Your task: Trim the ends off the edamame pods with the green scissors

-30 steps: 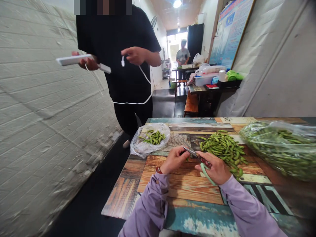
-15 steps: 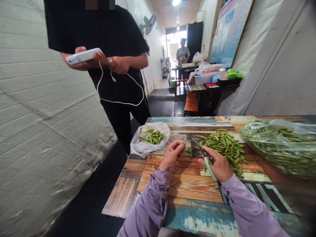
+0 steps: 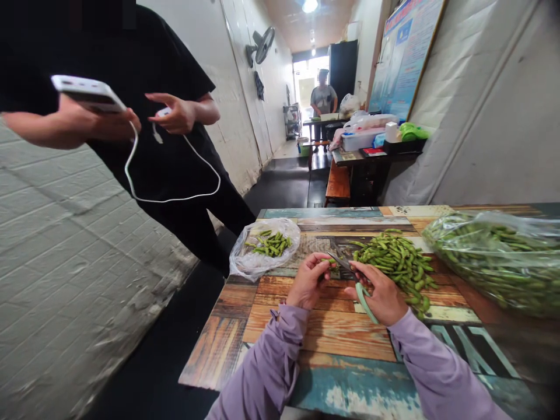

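Observation:
My left hand [image 3: 308,281] pinches a small green soybean pod [image 3: 329,261] between thumb and fingertips. In my right hand [image 3: 381,291] is a pair of scissors [image 3: 364,297] with pale green handles, its blades pointing left and reaching the pod. Just beyond the right hand lies a heap of green soybean pods [image 3: 396,256] on the table. Ahead and to the left, a clear plastic bag [image 3: 245,256] lies opened out, with a smaller lot of pods [image 3: 275,244] on it.
A large clear bag full of pods [image 3: 494,262] takes up the right of the wood-patterned table [image 3: 324,332]. At the left stands a person in black [image 3: 184,157] holding a white device [image 3: 90,90] with a cable. Farther back are a loaded table [image 3: 359,157], a bench [image 3: 338,181] and another person [image 3: 324,99].
My right hand has brought the scissors left, so the blades now meet the pod in my left hand. The nearby person has shifted left, hands farther apart.

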`<state>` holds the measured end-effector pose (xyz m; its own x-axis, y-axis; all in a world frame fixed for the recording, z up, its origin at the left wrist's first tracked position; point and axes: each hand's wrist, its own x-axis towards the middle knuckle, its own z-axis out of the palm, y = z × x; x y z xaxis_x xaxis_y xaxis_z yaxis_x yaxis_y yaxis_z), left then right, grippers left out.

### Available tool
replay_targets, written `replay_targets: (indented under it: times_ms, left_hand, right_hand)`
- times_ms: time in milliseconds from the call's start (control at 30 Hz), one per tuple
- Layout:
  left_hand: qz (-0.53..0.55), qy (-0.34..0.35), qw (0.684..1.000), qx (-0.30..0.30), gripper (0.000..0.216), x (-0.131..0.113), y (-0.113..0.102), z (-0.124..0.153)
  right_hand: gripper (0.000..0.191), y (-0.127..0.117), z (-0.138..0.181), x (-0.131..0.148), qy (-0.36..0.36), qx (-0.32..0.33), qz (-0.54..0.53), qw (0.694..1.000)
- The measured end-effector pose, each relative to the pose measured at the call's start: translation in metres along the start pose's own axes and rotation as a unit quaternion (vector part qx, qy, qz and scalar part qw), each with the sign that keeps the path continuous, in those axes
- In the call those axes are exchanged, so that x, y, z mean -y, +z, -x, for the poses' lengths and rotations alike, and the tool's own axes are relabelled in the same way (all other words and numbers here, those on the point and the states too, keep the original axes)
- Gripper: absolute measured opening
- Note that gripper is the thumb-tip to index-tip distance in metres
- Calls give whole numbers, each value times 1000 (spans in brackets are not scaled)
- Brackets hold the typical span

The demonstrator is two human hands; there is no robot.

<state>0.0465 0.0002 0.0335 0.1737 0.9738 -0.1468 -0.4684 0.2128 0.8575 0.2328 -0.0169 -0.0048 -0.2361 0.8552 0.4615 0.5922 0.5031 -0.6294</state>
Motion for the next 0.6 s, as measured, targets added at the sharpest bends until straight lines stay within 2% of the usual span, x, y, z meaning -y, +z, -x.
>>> replay_targets:
  times_ms: [400,600]
  left_hand:
    - [6,7,1000,22,35,2,0,2]
    - [16,9,1000,7,32,-2,-2,0]
  right_hand:
    - [41,5,3,-10,-14,-27,38,999]
    - [39,7,4,-11,-34,-47,47,997]
